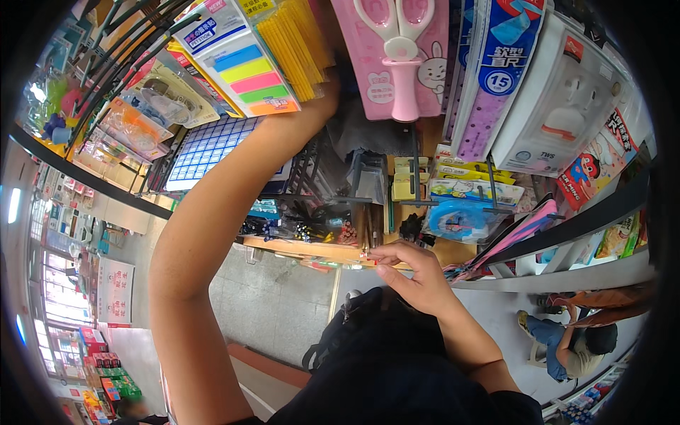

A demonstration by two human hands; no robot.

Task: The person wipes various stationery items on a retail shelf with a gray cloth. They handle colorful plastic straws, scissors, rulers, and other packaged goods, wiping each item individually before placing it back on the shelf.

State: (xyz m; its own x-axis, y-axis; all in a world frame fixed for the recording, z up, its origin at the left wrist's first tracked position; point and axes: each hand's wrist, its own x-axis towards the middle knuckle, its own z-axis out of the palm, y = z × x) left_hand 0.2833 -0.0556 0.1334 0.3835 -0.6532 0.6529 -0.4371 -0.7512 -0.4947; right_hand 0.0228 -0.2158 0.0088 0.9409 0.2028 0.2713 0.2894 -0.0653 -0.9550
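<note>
My left arm reaches up past a hanging pack of coloured index stickers [248, 78]. The left hand [320, 105] shows little beyond its wrist; its fingers are hidden behind or beside a bundle of yellow sticks [294, 49] in clear wrap. Lower down, my right hand [416, 278] is at the front edge of a wooden shelf [304, 249], thumb and forefinger apart. Its fingertips are close to a small red and white thing I cannot make out. Pink scissors on a card [404, 78] hang between and above the two hands.
A purple ruler pack [496, 92] and a boxed earphone set [559, 106] hang at the right. Pens [304, 232] and a blue tape-like roll [457, 218] fill the shelf. A black rack rail [92, 173] curves along the left. A person [567, 347] sits at the lower right.
</note>
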